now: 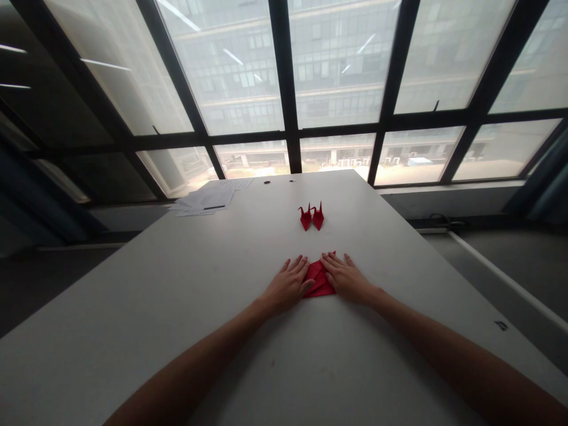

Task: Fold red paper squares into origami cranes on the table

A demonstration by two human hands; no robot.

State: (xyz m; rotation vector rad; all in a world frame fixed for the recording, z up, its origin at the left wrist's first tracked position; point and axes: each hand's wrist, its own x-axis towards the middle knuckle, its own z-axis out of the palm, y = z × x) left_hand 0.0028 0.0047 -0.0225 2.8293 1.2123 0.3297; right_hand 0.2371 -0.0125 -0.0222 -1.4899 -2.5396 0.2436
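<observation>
A folded piece of red paper (318, 283) lies flat on the white table (177, 307), partly covered by both hands. My left hand (287, 284) rests on its left side, fingers stretched out flat, thumb on the paper. My right hand (347, 276) lies on its right side, fingers also flat and pressing down. Farther back on the table stand two small red paper cranes (312, 216), side by side and apart from my hands.
A loose stack of white papers (208, 199) lies at the table's far left corner. Two small dark holes (267, 182) mark the table's far edge. Large windows with dark frames stand behind the table. A small dark mark (501, 325) sits near the right edge.
</observation>
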